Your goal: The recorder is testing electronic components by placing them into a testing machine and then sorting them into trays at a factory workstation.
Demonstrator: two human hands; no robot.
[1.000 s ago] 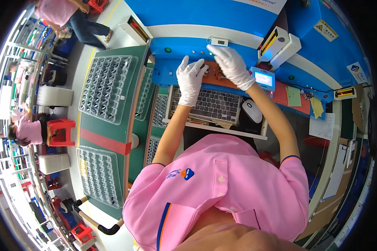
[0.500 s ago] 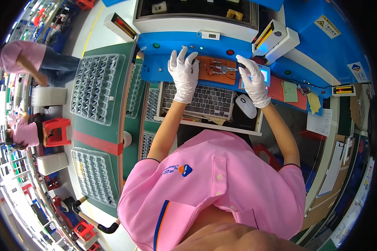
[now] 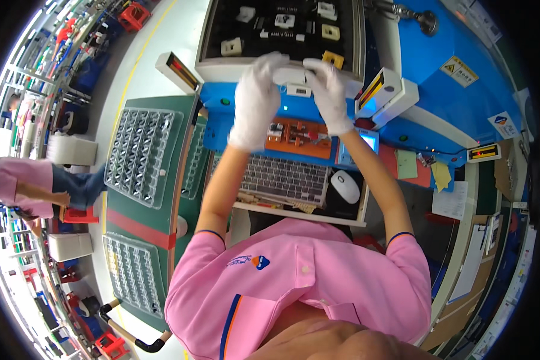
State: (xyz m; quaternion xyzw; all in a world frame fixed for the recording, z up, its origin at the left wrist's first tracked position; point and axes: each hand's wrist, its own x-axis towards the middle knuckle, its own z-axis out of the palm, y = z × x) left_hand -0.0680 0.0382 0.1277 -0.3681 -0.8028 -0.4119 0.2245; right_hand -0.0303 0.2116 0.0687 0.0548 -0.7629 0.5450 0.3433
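My left hand (image 3: 258, 96), in a white glove, is raised over the front of a blue machine (image 3: 222, 127), its fingers curled together below the dark display window. My gloved right hand (image 3: 329, 93) is level with it, fingers bent inward toward the left. A small dark bit shows by the right fingertips; what either hand holds is too small or hidden to name. Nearer to me, below both hands, an orange fixture (image 3: 294, 146) with small metal parts is set in the machine. A small white display box (image 3: 298, 90) sits between the hands.
A keyboard (image 3: 282, 180) and white mouse (image 3: 345, 187) lie on a pull-out drawer. Clear trays (image 3: 143, 157) of dark parts rest on the green table at left. White sensor posts (image 3: 177, 71) flank the machine. At far left, a person in pink stands.
Both hands have risen from beside the orange fixture to the window's lower edge and drawn closer together. Their fingers have curled inward. The view has tilted, showing more of the window.
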